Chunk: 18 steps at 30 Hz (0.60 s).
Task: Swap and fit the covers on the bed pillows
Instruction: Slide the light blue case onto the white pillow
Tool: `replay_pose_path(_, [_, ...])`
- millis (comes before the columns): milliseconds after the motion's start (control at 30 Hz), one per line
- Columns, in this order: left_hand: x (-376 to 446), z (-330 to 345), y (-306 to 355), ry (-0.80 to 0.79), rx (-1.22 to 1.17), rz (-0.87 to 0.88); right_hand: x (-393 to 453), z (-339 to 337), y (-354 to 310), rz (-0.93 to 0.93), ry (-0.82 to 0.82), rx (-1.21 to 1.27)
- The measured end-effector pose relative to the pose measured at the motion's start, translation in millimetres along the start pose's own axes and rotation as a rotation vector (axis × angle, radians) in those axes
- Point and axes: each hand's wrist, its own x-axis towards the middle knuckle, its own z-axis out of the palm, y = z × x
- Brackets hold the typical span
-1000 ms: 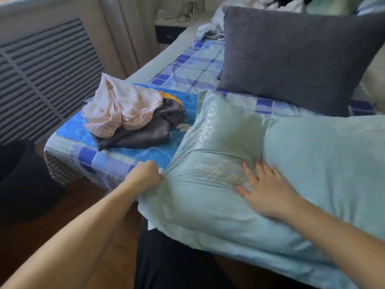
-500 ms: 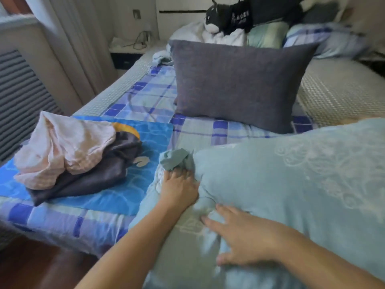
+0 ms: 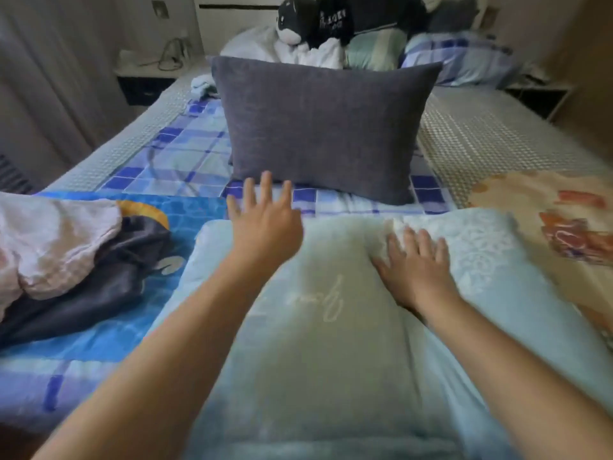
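My right hand (image 3: 418, 264) presses flat, fingers spread, on the pale blue pillow (image 3: 331, 343). My left hand (image 3: 265, 224) hovers spread over its far edge, near the grey pillow (image 3: 321, 127) beyond.

The left hand (image 3: 265, 224) is no longer gripping the bunched end of the pale blue-green embroidered pillow (image 3: 331, 327): 1 s ago it was pulling the cover's edge, 0.5 s ago clutching a wad of fabric, now it's hovering w/ fingers spread past the pillow's far edge, reaching toward the dark grey textured pillow (image 3: 321, 127). The right hand (image 3: 418, 267) is lying flat further up, near the far-right embroidered corner. The pillow itself is now lying flat, lengthwise on the bed, bunched end smoothed out.
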Motion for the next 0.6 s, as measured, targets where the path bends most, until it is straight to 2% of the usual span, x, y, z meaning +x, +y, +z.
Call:
replay_pose_path(33, [-9.5,2.4,39.0,-0.003,-0.088,0.131,8.0,-1.9,-5.1,-0.080,0.081,0.011])
replay_pose_path(100, [-44.6,46.1,64.5,-0.147,-0.142,0.246,10.9,-28.1,1.5,-0.170,0.095,0.075])
replay_pose_path(133, [-63.3,75.9,53.9,-0.199,-0.116,0.211,10.0,-39.9,12.7,-0.163,0.087,0.108])
replay_pose_path(233, [-84.9,126.9,3.9,-0.247,-0.040,0.038,-22.4,-25.1,62.4,0.007,0.366,0.107])
replay_pose_path(267, [-82.2,127.6,4.5,-0.279,-0.058,0.035,-34.7,2.1,83.3,0.067,0.335,0.114])
replay_pose_path(300, [-79.5,122.0,14.7,-0.291,-0.090,0.070,-44.7,26.8,103.1,0.124,0.228,0.156])
replay_pose_path(367, [-78.7,105.3,45.6,-0.222,-0.112,0.154,-36.9,59.7,143.9,0.306,0.016,0.299])
replay_pose_path(433, [-78.5,98.0,55.5,-0.156,-0.122,0.146,-17.7,40.1,160.4,0.431,-0.076,0.408])
replay_pose_path(467, [-80.6,96.5,52.9,-0.146,-0.104,0.114,-12.2,15.1,150.3,0.435,-0.057,0.396])
replay_pose_path(500, [-82.4,95.6,50.1,-0.147,-0.087,0.091,-9.3,-13.9,131.9,0.373,0.043,0.354])
replay_pose_path(533, [-82.0,93.3,48.8,-0.162,-0.080,0.075,-14.8,-42.6,107.0,0.277,0.219,0.323])
replay_pose_path(600, [-79.4,89.3,49.7,-0.197,-0.100,0.054,-44.8,-84.9,53.9,0.033,0.739,0.292])
